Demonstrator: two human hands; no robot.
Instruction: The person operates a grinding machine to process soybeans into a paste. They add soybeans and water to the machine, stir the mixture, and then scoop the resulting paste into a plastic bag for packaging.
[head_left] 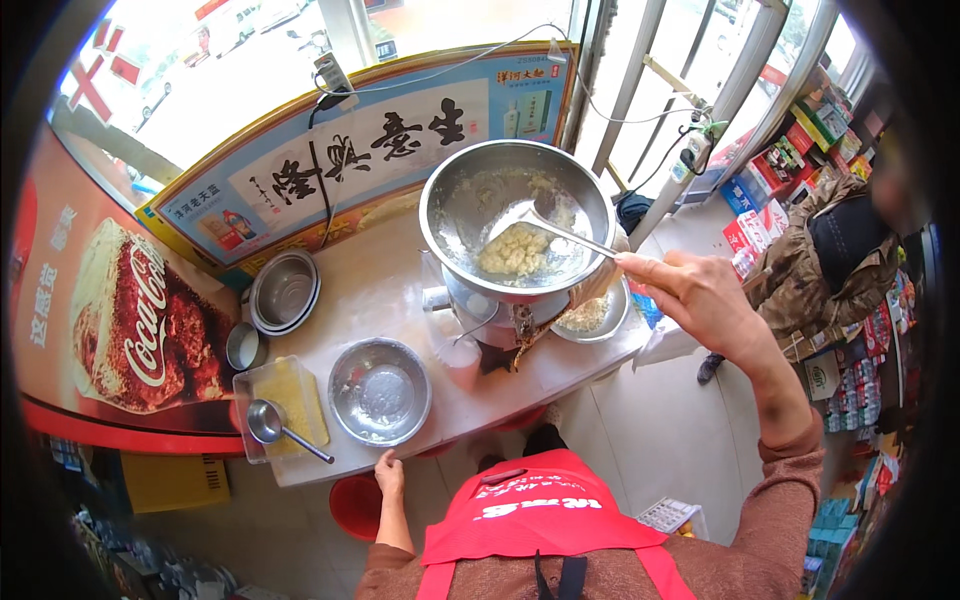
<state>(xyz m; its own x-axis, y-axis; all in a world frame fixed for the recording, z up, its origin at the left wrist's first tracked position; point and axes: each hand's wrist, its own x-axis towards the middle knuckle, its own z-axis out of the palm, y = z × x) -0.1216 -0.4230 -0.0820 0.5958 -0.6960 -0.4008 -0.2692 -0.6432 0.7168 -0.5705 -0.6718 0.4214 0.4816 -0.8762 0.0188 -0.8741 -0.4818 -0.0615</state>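
Observation:
My right hand (692,302) is closed on the handle of a long metal spoon (575,234), its index finger stretched along the handle. The spoon's head rests in a large steel bowl (440,215), against a lump of pale, wet, chunky mixture (516,250). Smears of the mixture cling to the bowl's inner wall. This bowl sits raised on a metal machine (480,305) on the table. My left hand (388,474) hangs at the table's front edge, just below a smaller steel bowl (380,392), fingers loosely extended and holding nothing.
On the left of the table (350,295) are stacked steel bowls (285,290), a small cup (246,346), and a clear tub (285,385) of yellow contents with a ladle (268,422). Another bowl (597,315) stands right. A red bucket (357,507) is below; a person (835,250) stands at right.

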